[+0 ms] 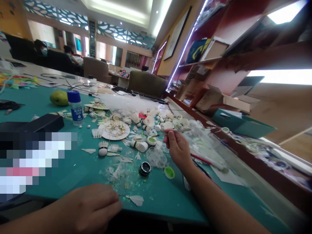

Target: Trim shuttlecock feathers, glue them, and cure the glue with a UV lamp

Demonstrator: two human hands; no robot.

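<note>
My left hand (94, 206) is closed at the table's near edge, its fingertips pinching the thin stem of a white feather (136, 200). Farther forward, my right hand (177, 147) grips a slim paintbrush (159, 134). The brush tip points left, over or into a small white pot with green contents (151, 140); I cannot tell whether it touches them. Nearer to me stand an open dark jar (144, 169) and a white cap with a green inside (169, 173). A clear plastic dish (156, 157) lies between them and the pot.
Shuttlecocks (103, 149) and loose feathers litter the teal table (65, 175). A white plate (124, 132) carries small beads and trinkets. Left stand a blue-capped bottle (76, 109), a green fruit (59, 97) and a black case (47, 123). Plastic bags (202, 143) lie to the right. People sit in the background.
</note>
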